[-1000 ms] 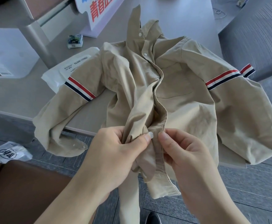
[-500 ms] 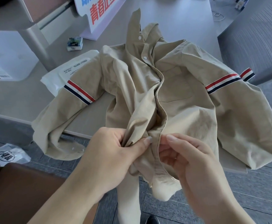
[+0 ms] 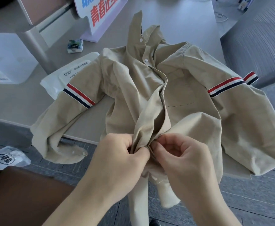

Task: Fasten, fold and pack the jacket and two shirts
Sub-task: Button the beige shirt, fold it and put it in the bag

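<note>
Placket edges of beige shirt (image 3: 190, 119) pinched together at six o'clock, one in left hand (image 3: 117, 160), one in right hand (image 3: 187, 162), probably for fastening a lower button.

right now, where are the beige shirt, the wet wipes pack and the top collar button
beige shirt (image 3: 190, 121), head view, on its front panel below the chest pocket
wet wipes pack (image 3: 74, 70), head view, on its white lid flap
collar button (image 3: 141, 39), head view, on the button's face
</note>
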A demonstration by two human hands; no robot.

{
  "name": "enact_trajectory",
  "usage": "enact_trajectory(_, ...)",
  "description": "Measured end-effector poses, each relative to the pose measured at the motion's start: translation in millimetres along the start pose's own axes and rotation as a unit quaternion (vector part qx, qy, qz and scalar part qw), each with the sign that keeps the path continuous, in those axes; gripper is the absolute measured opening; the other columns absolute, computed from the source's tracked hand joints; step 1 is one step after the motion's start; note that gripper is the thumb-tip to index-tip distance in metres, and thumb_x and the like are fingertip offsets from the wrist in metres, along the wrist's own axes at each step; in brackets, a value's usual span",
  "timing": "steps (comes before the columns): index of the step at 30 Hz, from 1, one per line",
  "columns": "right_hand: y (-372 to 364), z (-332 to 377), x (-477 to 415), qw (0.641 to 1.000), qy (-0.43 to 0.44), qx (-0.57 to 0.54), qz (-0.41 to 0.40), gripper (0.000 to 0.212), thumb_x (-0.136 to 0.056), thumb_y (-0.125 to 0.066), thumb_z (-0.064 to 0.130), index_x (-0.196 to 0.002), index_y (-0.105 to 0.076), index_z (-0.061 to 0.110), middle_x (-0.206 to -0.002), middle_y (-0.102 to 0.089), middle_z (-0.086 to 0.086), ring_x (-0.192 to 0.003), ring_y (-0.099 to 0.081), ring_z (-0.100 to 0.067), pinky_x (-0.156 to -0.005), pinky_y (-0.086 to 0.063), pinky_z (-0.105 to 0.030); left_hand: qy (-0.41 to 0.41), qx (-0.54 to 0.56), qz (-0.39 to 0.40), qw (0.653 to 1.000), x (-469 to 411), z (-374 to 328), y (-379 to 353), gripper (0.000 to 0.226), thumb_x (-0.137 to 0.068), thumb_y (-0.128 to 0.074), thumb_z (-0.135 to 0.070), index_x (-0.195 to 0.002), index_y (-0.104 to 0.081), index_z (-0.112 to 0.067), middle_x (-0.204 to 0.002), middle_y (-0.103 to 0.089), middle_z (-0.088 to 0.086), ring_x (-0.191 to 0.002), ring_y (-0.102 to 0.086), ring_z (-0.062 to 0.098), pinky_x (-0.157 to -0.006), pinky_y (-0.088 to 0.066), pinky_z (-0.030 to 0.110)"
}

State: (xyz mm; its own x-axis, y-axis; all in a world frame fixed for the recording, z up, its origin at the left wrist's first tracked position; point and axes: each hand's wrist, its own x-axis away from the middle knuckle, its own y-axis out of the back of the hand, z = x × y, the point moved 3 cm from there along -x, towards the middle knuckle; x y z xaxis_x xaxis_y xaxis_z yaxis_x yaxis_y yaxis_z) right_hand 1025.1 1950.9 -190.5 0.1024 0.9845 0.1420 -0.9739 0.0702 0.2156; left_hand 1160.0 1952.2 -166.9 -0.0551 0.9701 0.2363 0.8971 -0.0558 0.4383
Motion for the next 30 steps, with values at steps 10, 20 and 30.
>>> enact_trajectory(10,4,-1,-2,0.998,-0.036,-0.053,-0.003,0.019,-0.081,-0.071,0.004,-0.064,-0.067,0.012,-0.053,-0.064,-0.001,-0.045,-0.053,-0.01,-0.041,-0.044,-0.02,-0.015,-0.006,-0.054,0.998,-1,1,-15,0.036,-0.088,-0.06,-0.032,-0.061,-0.062,-0.01,-0.06,-0.068,-0.007,-0.051,-0.062,0.006,-0.04,-0.037,0.016)
enact_trajectory(20,-8,-15,-5,0.992,-0.121,-0.011,-0.017,0.026,-0.086,-0.064,0.009,-0.061,-0.063,0.014,-0.049,-0.061,0.001,-0.045,-0.056,-0.009,-0.049,-0.048,-0.026,-0.025,-0.044,-0.078,0.996,-3,18,-21,0.029,-0.088,-0.062,-0.032,-0.063,-0.062,-0.016,-0.059,-0.067,-0.013,-0.057,-0.061,-0.002,-0.042,-0.037,0.009)
enact_trajectory(30,-6,-13,8,0.952,0.187,0.222,-0.098,0.006,-0.079,-0.061,0.022,-0.074,-0.062,0.018,-0.067,-0.057,0.012,-0.067,-0.051,-0.004,-0.06,-0.035,0.0,-0.039,-0.099,-0.11,0.988,-2,16,-21,0.033,-0.085,-0.061,-0.043,-0.07,-0.065,-0.014,-0.055,-0.063,-0.004,-0.063,-0.061,0.005,-0.048,-0.04,0.012)
